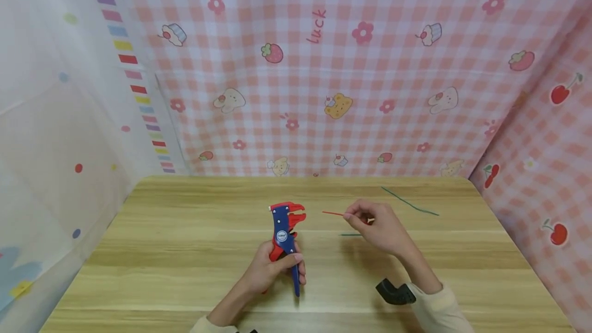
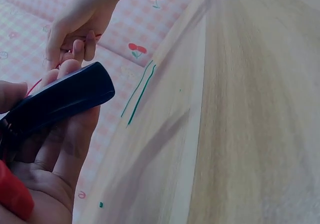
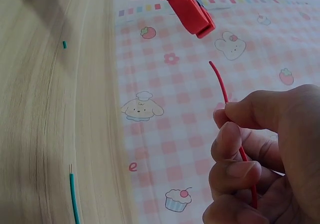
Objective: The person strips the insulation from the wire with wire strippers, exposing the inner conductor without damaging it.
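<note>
The red wire (image 1: pixel 333 213) is above the table (image 1: pixel 185 251) in the head view, pinched in your right grip (image 1: pixel 376 222), its free end aimed at the wire stripper (image 1: pixel 282 225) but apart from it. Your left grip (image 1: pixel 275 269) is wrapped round the stripper's handles; the tool's red jaws stand apart. One green wire (image 1: pixel 409 202) lies toward the back of the table, and another green wire (image 1: pixel 350 235) shows partly beside your right grip.

From the left wrist, you see your fingers behind the smooth blue handle (image 2: pixel 60 97). The tool is probably rigid and much the heavier item, so hold it well down the handles, where you likely get the best leverage.

From the right wrist, you pinch the red wire a little behind its tip, and the rest runs down among your fingers. The free end bows slightly: expect it to be light and springy, with a coating that may slip. Pinching close to the tip should stop it bending away; bare strands, as on the green wire below, look fragile.
</note>
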`<move>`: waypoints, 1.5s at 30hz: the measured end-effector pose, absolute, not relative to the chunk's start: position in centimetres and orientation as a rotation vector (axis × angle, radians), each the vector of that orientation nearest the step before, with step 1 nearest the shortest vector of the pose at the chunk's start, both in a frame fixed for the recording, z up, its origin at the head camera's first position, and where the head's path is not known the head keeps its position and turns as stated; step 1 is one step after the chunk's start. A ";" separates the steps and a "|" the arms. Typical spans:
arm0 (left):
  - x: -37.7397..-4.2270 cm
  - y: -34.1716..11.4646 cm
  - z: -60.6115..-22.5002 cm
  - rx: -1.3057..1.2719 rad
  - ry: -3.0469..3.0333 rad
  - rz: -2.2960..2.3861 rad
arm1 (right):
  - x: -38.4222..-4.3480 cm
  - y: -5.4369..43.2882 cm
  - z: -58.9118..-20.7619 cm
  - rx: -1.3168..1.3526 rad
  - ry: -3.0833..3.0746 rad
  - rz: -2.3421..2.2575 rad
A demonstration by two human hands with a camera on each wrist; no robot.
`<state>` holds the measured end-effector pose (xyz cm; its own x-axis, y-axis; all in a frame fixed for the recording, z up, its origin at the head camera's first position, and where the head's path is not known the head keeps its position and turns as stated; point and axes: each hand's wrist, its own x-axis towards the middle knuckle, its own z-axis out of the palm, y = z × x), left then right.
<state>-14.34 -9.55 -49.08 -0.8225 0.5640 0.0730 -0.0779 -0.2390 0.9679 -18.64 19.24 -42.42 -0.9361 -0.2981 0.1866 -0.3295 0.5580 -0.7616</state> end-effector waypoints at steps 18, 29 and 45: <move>-13.9 -9.1 -48.5 0.551 1.586 2.054 | -18.1 18.4 -42.2 0.582 -2.757 1.332; -13.7 -8.8 -48.5 0.630 1.557 2.091 | -17.8 18.1 -41.8 0.628 -2.739 1.330; -13.2 -8.6 -48.8 0.608 1.564 2.066 | -17.4 17.3 -41.5 0.661 -2.752 1.372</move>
